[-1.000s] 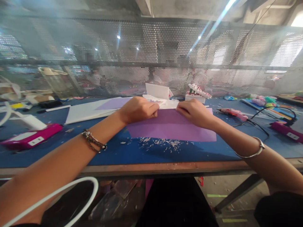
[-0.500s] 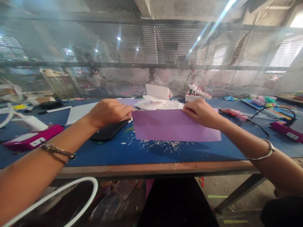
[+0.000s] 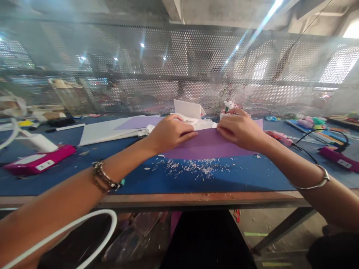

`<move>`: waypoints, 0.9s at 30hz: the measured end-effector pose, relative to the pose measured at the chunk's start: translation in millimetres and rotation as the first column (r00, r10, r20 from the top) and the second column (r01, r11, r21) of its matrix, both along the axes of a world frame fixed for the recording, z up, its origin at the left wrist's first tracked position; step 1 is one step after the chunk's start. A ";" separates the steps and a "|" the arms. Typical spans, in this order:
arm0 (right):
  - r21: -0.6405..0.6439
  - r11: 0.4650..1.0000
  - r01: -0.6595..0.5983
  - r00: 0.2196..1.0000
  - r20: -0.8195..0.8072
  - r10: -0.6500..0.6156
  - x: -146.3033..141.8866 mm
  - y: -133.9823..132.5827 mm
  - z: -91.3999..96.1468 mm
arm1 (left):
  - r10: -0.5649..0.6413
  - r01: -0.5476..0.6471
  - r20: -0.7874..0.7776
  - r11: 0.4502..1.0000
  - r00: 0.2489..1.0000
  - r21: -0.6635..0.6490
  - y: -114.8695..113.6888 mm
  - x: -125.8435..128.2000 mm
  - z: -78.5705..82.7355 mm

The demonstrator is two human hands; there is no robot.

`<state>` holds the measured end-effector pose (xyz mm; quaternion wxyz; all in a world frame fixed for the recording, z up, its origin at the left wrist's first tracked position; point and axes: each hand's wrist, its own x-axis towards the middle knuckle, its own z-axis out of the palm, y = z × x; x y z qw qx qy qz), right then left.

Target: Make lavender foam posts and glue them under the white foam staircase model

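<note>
A purple sheet [image 3: 210, 144], which looks like card or thin foam, is held up on edge over the blue table mat. My right hand [image 3: 238, 129] is closed on its top edge, thumb on the near side. My left hand [image 3: 174, 133] grips the upper edge farther left, its fingers partly hidden. Small white scraps [image 3: 202, 168] are scattered on the mat just in front of the sheet. Behind it lies a heap of white pieces [image 3: 193, 121], partly covered by the hands and sheet.
A magenta power strip [image 3: 42, 160] with a white plug lies at left, another magenta one [image 3: 339, 158] at right. White and purple sheets [image 3: 103, 130] lie behind my left forearm. A pink glue gun [image 3: 280, 138] with a black cord is beyond my right wrist. Perforated metal screen [image 3: 157, 86] stands behind.
My left hand has moved right, from beside the sheet's left end onto its upper edge. The sheet tilts and looks shorter. The black flat object near my left hand no longer shows.
</note>
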<state>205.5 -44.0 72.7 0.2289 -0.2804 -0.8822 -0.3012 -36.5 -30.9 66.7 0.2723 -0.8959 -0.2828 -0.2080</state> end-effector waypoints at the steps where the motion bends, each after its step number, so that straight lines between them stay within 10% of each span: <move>1: 0.038 0.999 0.005 1.000 -0.002 -0.005 -0.7 -1.0 -0.1 | 0.002 -0.002 -0.003 1.000 1.000 0.003 1.1 4.3 -0.5; 12: 0.188 0.980 -0.066 0.998 0.008 0.066 -22.6 -8.1 -1.4 | -0.191 0.200 0.061 0.949 0.980 -0.245 -13.6 15.0 13.8; 27: 0.225 0.958 0.176 0.984 -0.032 -0.173 57.2 4.4 -13.7 | -0.049 0.060 0.038 0.930 0.998 -0.364 -7.9 -14.8 17.9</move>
